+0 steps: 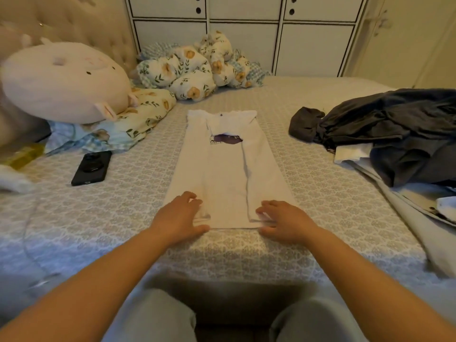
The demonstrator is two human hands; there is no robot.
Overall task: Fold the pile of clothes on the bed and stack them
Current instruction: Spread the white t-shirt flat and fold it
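**Barely started: 1 shirt half folded, the pile still waiting**

So far only 1 garment shows any folding. A white T-shirt point(228, 169) lies flat on the bed point(123, 230) straight ahead of both hands, its 2 sides already turned in so it makes a long narrow strip running away from the person, collar at the far end and a dark purple print partly showing between the flaps.

The left hand point(179, 215) rests on the near left corner of the strip, fingers spread and nearly straight, thumb along the hem; it presses rather than grips. The right hand point(283, 220) lies on the near right corner in the same way, fingers loosely extended over the cloth. Neither hand has cloth pinched, as far as the view shows.

By my reading, the lengthwise folds are done and the crosswise fold is what remains for this shirt: the hem at the fingertips would go up toward the collar.

Most of the work is still ahead. Well off to the right of the right hand sits the unfolded pile point(394, 134), dark grey and navy garments heaped loosely with some white cloth underneath. No finished stack appears anywhere in view, so this shirt would seemingly start it.

Left of the left hand lies a black phone point(91, 167); beyond it are a round plush toy point(64, 80) and a bunched floral quilt point(187, 70).
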